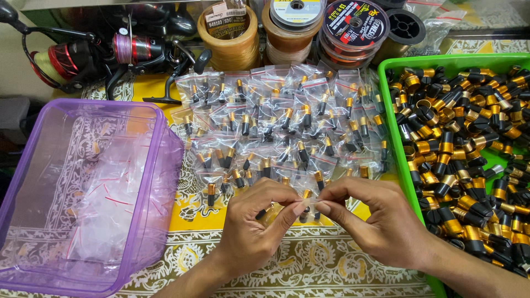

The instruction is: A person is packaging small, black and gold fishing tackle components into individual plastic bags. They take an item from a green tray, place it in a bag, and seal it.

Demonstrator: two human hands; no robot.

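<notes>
My left hand and my right hand meet near the table's front edge, both pinching the top of one small clear zip bag with black and gold parts inside. Just beyond my fingers lie several rows of filled small bags, each with black and gold ferrules. To the right a green tray is heaped with loose black and gold ferrules. On the left stands a purple clear plastic box with empty small bags inside.
Spools of fishing line and brown thread spools stand along the back. Fishing reels lie at the back left. A yellow patterned cloth covers the table.
</notes>
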